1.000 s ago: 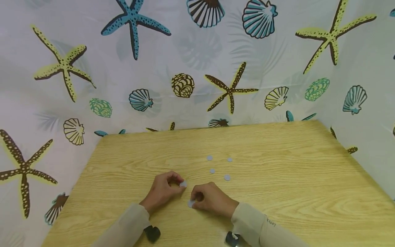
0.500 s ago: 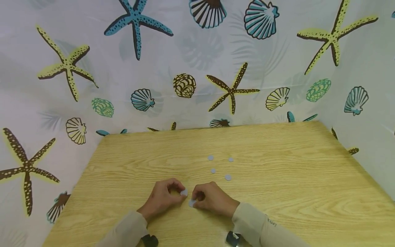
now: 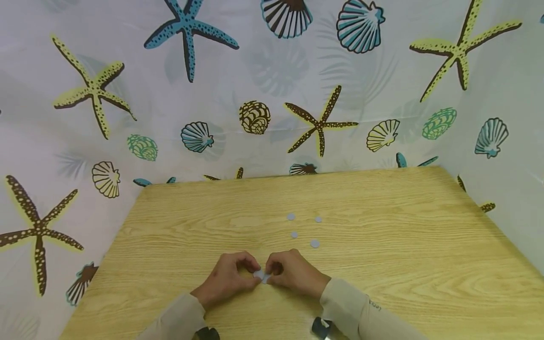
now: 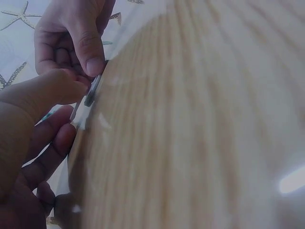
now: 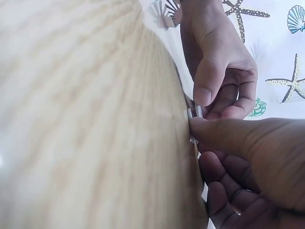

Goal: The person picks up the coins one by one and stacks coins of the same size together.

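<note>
Just above the table, near its front middle, both hands work close together. My left hand [image 3: 229, 276] pinches a round grey coin-like disc [image 3: 259, 273] between thumb and fingers. My right hand [image 3: 297, 274] pinches a second grey disc [image 3: 266, 279] the same way. In the head view the left disc partly overlaps the right one; whether they touch is hard to tell. The right wrist view shows the two discs nearly edge-on, side by side, with the left hand [image 5: 221, 67] beyond the right thumb [image 5: 219, 131]. Fingers hide much of both discs.
Several more grey discs lie flat on the wooden table [image 3: 403, 226] beyond the hands, among them a larger one [image 3: 314, 243] and a small one [image 3: 294, 234]. A cloth printed with starfish and shells [image 3: 272, 61] hangs along the table's back and sides.
My left hand has moved toward the front and slightly right, bringing its disc up against or over the right hand's disc. The right hand stays almost still.
</note>
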Tool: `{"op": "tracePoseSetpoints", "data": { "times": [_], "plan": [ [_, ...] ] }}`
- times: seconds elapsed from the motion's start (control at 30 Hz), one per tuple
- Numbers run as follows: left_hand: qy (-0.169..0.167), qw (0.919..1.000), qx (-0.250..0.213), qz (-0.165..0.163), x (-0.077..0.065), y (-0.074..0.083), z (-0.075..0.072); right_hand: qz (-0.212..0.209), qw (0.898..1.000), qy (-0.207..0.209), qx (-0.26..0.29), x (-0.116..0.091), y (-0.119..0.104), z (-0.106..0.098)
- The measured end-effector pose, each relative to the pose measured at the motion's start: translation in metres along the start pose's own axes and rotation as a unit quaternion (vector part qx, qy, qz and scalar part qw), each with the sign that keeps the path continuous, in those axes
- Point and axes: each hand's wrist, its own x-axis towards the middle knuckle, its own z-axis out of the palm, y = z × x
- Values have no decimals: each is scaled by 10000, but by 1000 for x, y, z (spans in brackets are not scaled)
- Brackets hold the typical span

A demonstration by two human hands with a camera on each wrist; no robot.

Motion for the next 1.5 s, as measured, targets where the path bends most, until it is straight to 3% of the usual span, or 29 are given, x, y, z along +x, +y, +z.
{"op": "tracePoseSetpoints", "data": {
  "times": [0.27,0.73,1.07,1.5],
  "plan": [
    [-112,9996,110,237,0,2,3,-19,10000,44,-41,1,0,-1],
    [-98,9993,158,329,2,-1,8,-39,10000,3,59,-1,0,-1],
    [-121,9994,285,159,1,1,6,-124,9999,-12,111,-3,-2,-5],
    [-131,9992,322,190,2,2,7,-172,9997,-32,194,-1,0,-3]
  ]
}}
